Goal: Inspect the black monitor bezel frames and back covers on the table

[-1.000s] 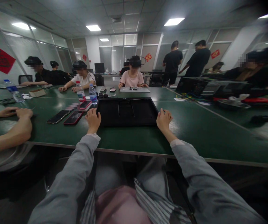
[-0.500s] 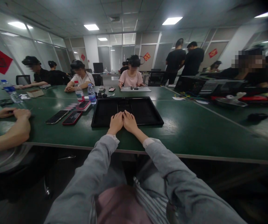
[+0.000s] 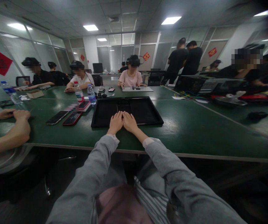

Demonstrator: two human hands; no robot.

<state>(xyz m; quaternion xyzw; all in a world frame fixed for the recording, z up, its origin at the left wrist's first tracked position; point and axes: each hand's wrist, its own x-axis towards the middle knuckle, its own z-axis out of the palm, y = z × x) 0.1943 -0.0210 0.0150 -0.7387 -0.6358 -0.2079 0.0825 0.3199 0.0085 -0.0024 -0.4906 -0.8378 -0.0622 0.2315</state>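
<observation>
On the far left I see another person's hands [image 3: 19, 116] resting on the green table [image 3: 194, 124], and just right of them lie two phones [image 3: 65, 117] with two water bottles [image 3: 85, 93] behind them. In the middle sits the black tray [image 3: 148, 112], and my left hand [image 3: 115, 123] lies flat on its near edge with fingers straight and held together, holding nothing. My right hand [image 3: 130, 122] lies flat just beside it, touching it, fingers straight too and holding nothing, and far across the table a person in a pink shirt [image 3: 131, 79] sits.
</observation>
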